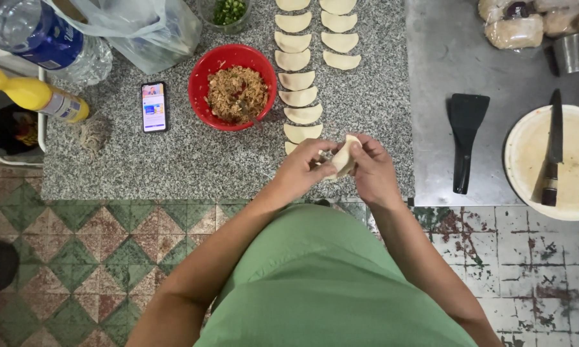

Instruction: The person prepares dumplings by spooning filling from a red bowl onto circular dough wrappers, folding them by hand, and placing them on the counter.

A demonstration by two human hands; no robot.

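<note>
You had both hands raised just above the near edge of the speckled granite desk [225, 160], working one folded dough pocket [344, 156] between them. Your left hand [300, 170] was closed on the pocket from its 9 o'clock side, thumb and fingertips pinching the pale edge, and your right hand [373, 172] gripped it from the 3 o'clock side, fingers curled over the top and pressed to the dough. The pocket stood tilted, its curved seam pointing toward 12 o'clock. Directly at 12 o'clock from your hands ran a row of finished half-moon pastries [300, 96] laid flat on the desk, with a second, shorter row [339, 42] just beside it toward 1 o'clock. At 10 o'clock from the hands sat a red bowl [202, 71] holding a brown minced filling [238, 93], touching or nearly touching the nearer row. Farther toward 9 o'clock of the bowl lay a phone [154, 106] with a lit screen, then a yellow squeeze bottle [32, 95] lying on its side and a large clear water bottle [42, 35] above it. At 3 o'clock from your hands, on a grey metal surface [443, 51], lay a black spatula [466, 138], and beyond it a round pale board [527, 160] carrying a knife [554, 148].
</note>
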